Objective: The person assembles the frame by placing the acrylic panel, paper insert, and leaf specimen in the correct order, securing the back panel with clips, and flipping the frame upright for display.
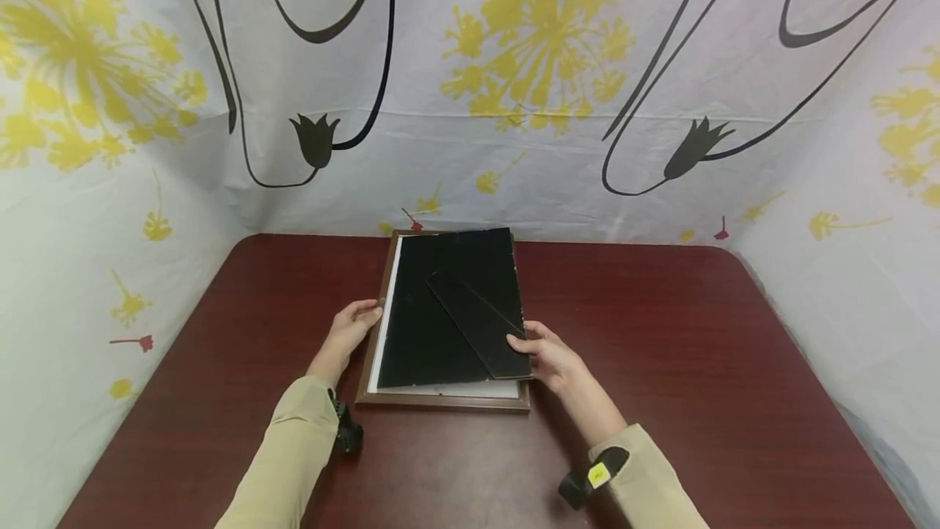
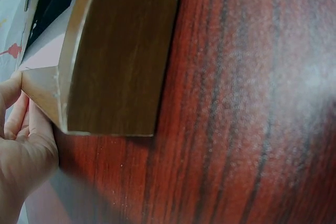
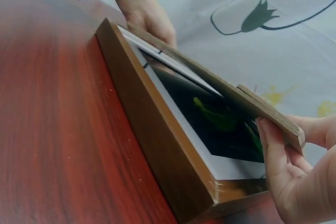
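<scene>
One black board [image 1: 433, 317] tilts, the right grip [image 1: 554, 359] pinching its edge. The left grip [image 1: 348, 335] pinches the frame [image 1: 441, 402] (brown, scuffed).

A brown frame [image 1: 441, 403] lies on the reddish table [image 1: 661, 349].

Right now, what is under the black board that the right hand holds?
Under the black board, the right wrist view shows a dark area with green patches and a white border, inside the brown frame. The board hides the rest from view.
</scene>
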Demonstrator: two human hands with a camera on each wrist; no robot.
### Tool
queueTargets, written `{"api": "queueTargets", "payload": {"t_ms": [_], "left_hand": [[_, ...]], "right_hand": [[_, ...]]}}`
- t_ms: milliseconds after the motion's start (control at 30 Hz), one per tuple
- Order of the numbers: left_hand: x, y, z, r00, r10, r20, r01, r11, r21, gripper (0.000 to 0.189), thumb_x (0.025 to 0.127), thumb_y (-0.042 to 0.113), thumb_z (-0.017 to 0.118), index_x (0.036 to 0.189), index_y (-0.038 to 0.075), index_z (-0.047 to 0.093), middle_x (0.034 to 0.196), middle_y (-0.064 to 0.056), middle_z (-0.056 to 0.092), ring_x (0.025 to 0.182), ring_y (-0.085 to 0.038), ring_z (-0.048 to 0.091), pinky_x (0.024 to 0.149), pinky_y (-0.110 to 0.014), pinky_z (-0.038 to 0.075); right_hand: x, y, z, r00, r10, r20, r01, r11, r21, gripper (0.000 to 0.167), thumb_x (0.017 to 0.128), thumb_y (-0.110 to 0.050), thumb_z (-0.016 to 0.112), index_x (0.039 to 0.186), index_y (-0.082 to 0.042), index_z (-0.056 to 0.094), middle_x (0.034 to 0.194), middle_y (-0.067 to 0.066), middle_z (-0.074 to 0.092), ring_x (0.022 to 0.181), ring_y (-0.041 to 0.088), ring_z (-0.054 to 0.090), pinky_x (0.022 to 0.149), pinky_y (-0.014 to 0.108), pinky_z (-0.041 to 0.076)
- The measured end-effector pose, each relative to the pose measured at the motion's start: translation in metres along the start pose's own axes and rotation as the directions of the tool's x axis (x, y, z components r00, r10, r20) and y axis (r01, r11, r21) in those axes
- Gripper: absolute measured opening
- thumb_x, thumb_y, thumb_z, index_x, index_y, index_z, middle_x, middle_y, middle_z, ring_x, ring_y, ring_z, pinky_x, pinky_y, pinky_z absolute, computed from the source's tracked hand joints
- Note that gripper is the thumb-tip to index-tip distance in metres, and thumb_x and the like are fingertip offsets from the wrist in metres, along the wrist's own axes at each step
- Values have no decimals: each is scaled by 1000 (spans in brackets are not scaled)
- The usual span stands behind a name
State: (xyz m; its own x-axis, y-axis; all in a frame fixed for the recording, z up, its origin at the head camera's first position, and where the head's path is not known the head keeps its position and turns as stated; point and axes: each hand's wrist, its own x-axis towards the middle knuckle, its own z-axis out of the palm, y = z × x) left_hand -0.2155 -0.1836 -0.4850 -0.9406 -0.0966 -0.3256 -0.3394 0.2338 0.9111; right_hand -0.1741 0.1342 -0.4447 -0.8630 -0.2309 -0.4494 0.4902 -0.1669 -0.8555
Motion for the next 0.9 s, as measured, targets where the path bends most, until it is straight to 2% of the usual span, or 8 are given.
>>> {"api": "queueTargets", "payload": {"t_ms": [267, 367, 433, 533, 633, 733, 800, 900], "left_hand": [[2, -3, 0, 1000, 1, 10, -1, 1000, 12, 44, 95, 23, 48, 134, 4, 40, 135, -20, 45, 127, -30, 41, 109, -43, 31], [2, -4, -1, 1000, -4, 14, 4, 1000, 9, 43, 95, 23, 48, 134, 5, 40, 135, -20, 46, 128, -30, 41, 110, -45, 29], [3, -4, -2, 1000, -2, 15, 2, 1000, 7, 43, 95, 22, 48, 134, 5, 39, 135, -20, 45, 128, -30, 41, 110, -45, 29], [3, -4, -2, 1000, -3, 12, 3, 1000, 5, 43, 96, 22, 47, 135, 5, 39, 136, -20, 45, 128, -30, 41, 110, -44, 30], [1, -3, -1, 1000, -3, 9, 2, 1000, 9, 44, 96, 23, 47, 135, 4, 38, 136, -21, 45, 127, -30, 41, 109, -43, 30], [1, -3, 0, 1000, -9, 9, 9, 1000, 3, 44, 95, 23, 47, 135, 5, 39, 136, -20, 45, 127, -29, 41, 109, -43, 31], [1, -4, -1, 1000, 7, 13, -7, 1000, -1, 46, 94, 27, 49, 134, 5, 40, 135, -20, 46, 126, -29, 42, 108, -43, 32], [4, -7, -2, 999, 40, 10, -40, 999, -6, 49, 91, 34, 55, 130, 6, 46, 129, -17, 52, 121, -27, 48, 104, -42, 38]], "right_hand": [[4, 8, 10, 999, -13, -37, 11, 998, -67, 35, 82, -4, 63, 110, -5, 42, 82, -2, 59, 68, 9, 62, 62, 25, 53], [6, 8, 12, 996, -30, -78, 17, 986, -167, 38, 82, -5, 64, 114, -2, 44, 82, 1, 61, 66, 10, 63, 58, 25, 53], [7, 8, 14, 993, -56, -102, 28, 965, -262, 40, 81, -6, 65, 114, 2, 45, 81, 4, 63, 63, 11, 63, 55, 26, 53], [7, 7, 16, 983, -127, -134, 54, 891, -451, 41, 79, -10, 68, 112, 5, 49, 75, 6, 62, 55, 9, 59, 48, 25, 51], [3, 6, 17, 968, -203, -145, 65, 766, -640, 49, 79, -18, 70, 115, 7, 50, 73, 8, 61, 45, 9, 55, 45, 25, 50], [0, 3, 16, 962, -235, -136, 53, 656, -753, 60, 79, -29, 70, 122, 6, 48, 76, 10, 62, 39, 10, 55, 44, 27, 51], [-3, 1, 15, 965, -230, -124, 46, 618, -785, 64, 79, -33, 69, 126, 5, 46, 80, 12, 63, 39, 13, 56, 45, 29, 52], [-5, 1, 14, 968, -223, -113, 46, 604, -796, 64, 80, -34, 69, 127, 3, 46, 79, 12, 62, 38, 14, 57, 43, 30, 52]]}}
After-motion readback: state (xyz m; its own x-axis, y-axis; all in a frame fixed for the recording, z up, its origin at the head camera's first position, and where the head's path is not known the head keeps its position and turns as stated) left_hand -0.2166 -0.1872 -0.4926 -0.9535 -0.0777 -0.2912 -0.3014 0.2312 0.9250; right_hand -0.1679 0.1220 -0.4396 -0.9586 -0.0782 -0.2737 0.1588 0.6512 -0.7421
